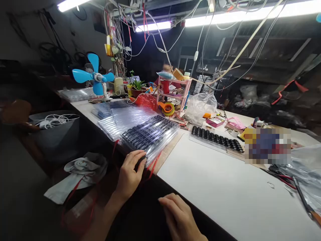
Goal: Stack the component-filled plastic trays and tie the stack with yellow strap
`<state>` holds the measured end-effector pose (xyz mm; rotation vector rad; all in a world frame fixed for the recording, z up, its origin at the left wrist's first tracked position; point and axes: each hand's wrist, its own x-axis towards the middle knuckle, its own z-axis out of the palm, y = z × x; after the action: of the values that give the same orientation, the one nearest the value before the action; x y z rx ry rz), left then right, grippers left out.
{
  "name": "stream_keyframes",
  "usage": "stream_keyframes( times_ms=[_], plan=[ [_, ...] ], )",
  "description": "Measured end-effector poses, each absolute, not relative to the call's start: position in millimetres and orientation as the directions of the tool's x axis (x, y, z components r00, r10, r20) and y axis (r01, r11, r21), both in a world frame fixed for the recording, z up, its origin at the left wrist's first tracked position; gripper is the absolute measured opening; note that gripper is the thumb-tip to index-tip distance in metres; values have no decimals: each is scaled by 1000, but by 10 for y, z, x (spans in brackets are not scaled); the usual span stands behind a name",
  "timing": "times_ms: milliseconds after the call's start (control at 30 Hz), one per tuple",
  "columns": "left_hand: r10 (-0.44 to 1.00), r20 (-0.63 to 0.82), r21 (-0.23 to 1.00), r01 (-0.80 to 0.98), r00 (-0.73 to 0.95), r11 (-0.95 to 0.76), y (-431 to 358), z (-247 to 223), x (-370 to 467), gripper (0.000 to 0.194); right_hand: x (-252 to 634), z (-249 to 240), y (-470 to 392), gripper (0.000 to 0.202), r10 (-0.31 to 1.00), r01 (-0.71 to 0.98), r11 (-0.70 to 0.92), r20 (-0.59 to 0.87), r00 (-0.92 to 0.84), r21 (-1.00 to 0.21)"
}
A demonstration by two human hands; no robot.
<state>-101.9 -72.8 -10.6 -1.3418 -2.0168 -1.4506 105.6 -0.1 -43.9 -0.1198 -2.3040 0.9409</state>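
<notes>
Left hand [131, 172]: thumb and forefinger apart, at the near corner of the tray stack [150, 134], which lies on the counter [210, 177] by its front edge. Right hand [179, 216]: fingers together, just off that edge

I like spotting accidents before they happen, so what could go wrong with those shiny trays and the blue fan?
The left hand is at the corner of the stacked trays, close to the edge of the table, so a bump might tip some off. The red ribbon hanging beside them could snag. The blue fan shows no cage, so its blades might hurt fingers if spinning.
</notes>
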Motion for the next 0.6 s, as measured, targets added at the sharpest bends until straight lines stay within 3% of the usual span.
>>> stream_keyframes(
  times_ms=[200,300,500,600],
  plan=[
    [619,713,227,944,-328,238,-575,-373,-1295,60,488,-433,-24,26,347,-67,648,373,-861,-759],
    [632,708,137,939,-315,314,-476,-476,-1341,59,419,-491,2,29,360,-80,659,408,-839,-747],
    [619,727,120,943,-296,311,-417,-465,-1404,46,436,-509,130,21,241,-65,834,468,-850,-548],
    [648,714,129,959,-265,251,-478,-423,-1455,41,492,-376,267,12,190,46,930,371,-909,-364]
  ],
)
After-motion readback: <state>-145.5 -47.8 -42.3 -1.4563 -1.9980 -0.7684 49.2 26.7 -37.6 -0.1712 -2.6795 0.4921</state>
